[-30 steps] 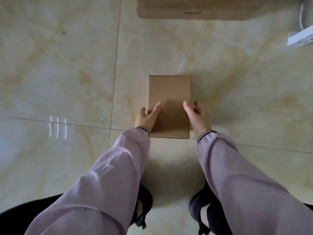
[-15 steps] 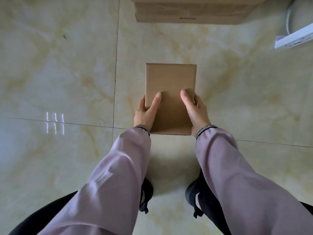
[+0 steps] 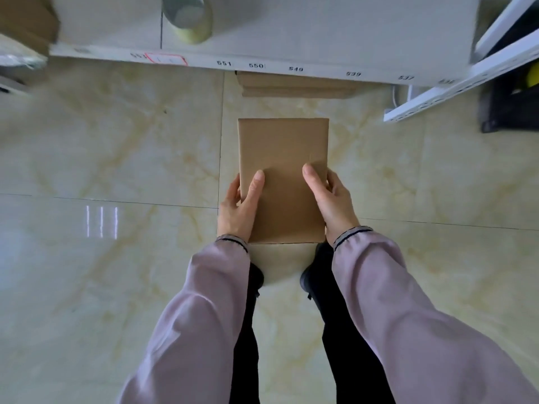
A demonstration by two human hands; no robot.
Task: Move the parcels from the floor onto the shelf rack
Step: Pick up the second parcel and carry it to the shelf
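A plain brown cardboard parcel (image 3: 281, 158) is held level above the tiled floor, in front of me. My left hand (image 3: 237, 208) grips its left side with the thumb on top. My right hand (image 3: 332, 199) grips its right side the same way. The white shelf rack (image 3: 291, 36) runs across the top of the view, its front edge marked with numbers such as 551, 550 and 549. Another flat cardboard parcel (image 3: 297, 84) lies on the floor, partly under the shelf's front edge.
A roll of tape (image 3: 188, 17) sits on the shelf at the upper left. A brown box (image 3: 26, 21) is at the top left corner. A second white rack (image 3: 466, 80) and a black item (image 3: 509, 109) stand at the right. My shoes (image 3: 313, 272) are below the parcel.
Both hands closed on the parcel and lifted it off the floor. The view rose and tilted forward, which brought the shelf rack into sight.
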